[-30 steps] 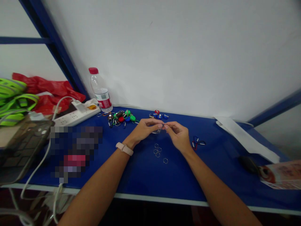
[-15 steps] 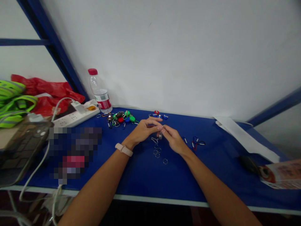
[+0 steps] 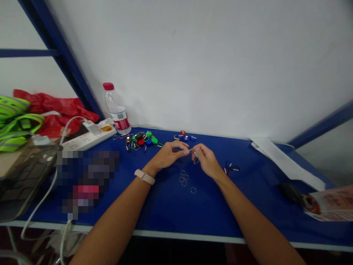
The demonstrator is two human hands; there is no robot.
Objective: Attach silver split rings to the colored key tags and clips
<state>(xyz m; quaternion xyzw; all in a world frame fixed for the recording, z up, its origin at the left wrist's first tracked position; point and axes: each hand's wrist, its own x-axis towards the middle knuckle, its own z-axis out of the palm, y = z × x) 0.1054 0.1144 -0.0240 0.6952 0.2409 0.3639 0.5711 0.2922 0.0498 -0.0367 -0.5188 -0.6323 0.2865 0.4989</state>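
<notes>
My left hand [image 3: 171,154] is closed in a pinch, with a small silvery metal piece [image 3: 191,149] at its fingertips. Close to its right, my right hand [image 3: 208,162] is closed too, and a shiny silvery clip with a round part [image 3: 196,159] hangs under its fingers; its exact kind is too small to make out. The two hands meet at that silvery piece. On the blue table below them lie several loose split rings [image 3: 184,178], one ring [image 3: 193,190] apart from the others. Blue and red carabiners [image 3: 231,168] rest right of my right hand.
A pile of colourful round key reels with clips [image 3: 142,140] lies left of the hands; more red and blue reels [image 3: 186,137] sit behind them. A bottle [image 3: 118,114], power strip [image 3: 88,138] and tablet-like case [image 3: 26,176] stand left. White paper [image 3: 286,162] and a printed packet [image 3: 331,204] lie right.
My right hand has shifted slightly right and up, opening a small gap between the hands. The silvery clip that showed below the hands now hangs at my right fingers.
</notes>
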